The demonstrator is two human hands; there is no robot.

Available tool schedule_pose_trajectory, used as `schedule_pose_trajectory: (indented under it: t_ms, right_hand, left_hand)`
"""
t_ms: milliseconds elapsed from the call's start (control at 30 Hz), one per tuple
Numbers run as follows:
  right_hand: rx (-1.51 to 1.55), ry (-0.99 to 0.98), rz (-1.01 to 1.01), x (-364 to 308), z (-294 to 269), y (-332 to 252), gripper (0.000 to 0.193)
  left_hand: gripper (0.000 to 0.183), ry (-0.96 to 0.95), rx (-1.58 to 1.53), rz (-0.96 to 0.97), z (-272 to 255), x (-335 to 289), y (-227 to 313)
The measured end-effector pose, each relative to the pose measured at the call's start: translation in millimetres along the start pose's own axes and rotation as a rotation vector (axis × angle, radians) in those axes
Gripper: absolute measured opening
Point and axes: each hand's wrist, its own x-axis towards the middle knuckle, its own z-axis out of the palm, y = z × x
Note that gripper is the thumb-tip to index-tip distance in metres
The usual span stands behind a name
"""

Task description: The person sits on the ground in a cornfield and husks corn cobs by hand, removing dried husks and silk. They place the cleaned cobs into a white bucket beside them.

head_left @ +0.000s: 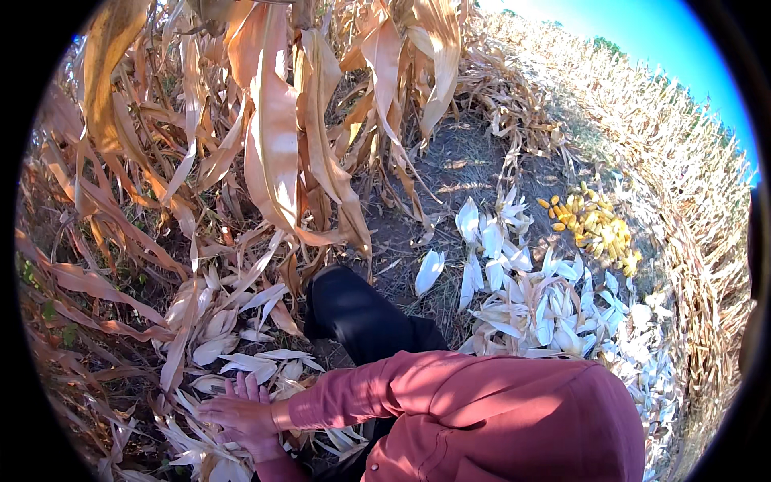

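Cornfield ground (462, 165), near L edge: L hand (237, 422) & R hand (261, 400) overlap at husks (214, 350), can't tell if grips closed; stiff dry leaves (178, 345) could scratch, b/c skin's bare.

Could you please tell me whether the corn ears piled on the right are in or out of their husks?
Out: the corn ears show bare yellow, while loose pale husks lie nearer the person.
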Motion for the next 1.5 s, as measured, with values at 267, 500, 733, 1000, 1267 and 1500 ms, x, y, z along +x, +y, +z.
schedule_pose_trajectory:
  t_ms: [267,500,733,1000,1267,1500]
  right_hand:
    - [-0.052,-0.076,-0.227,-18,28,-6,0.061]
    - [-0.337,-0.379,0.08,-88,-21,68,0.064]
    - [-0.217,-0.217,0.53,-56,-33,82,0.054]
    - [-0.26,-0.191,-0.058,-29,-9,51,0.05]
    - [-0.304,-0.592,0.736,-101,15,202,0.029]
    - [-0.392,-0.327,0.93,-33,47,298,0.027]
  left_hand:
    - [0.086,-0.333,-0.262,0.104,-30,-25,6]
    - [0.083,0.98,-0.09,-0.204,43,-10,30]
    - [0.078,0.917,0.106,0.078,33,5,62]
    - [0.08,0.786,0.059,-0.109,23,1,50]
    - [0.05,0.965,0.33,0.198,64,-32,117]
    - [0.042,0.99,0.312,-0.043,81,-15,112]
